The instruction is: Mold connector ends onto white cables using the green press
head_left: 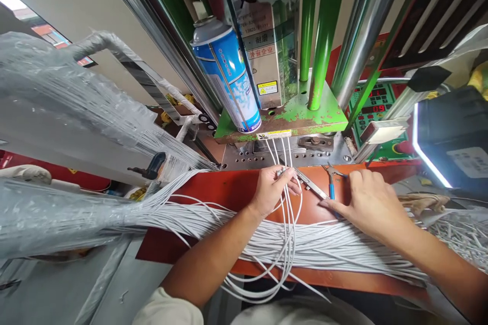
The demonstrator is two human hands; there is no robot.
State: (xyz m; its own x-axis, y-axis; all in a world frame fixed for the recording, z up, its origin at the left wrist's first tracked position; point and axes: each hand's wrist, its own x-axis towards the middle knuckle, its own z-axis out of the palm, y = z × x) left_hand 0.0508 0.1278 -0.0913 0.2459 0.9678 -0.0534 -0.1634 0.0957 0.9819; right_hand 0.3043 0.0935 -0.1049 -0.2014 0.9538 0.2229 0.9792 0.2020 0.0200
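My left hand (275,189) is closed in a pinch at the upper left end of a slim metal bar (312,186). White cables (284,155) run from the press past those fingers and loop down toward me. At the bar's lower right end rests the thumb of my right hand (371,200); its other fingers are bent and stand apart from the thumb. Beside them on the orange-brown bench surface lie blue-handled pliers (331,188), one handle reaching close to my right fingers. Whether they touch it is hidden.
A thick bundle of white cables (324,244) crosses the bench, its left part wrapped in clear plastic (68,218). The press's green plate (293,119) carries a blue spray can (229,76). To the right are a control panel (375,106) and a lit lamp (430,147).
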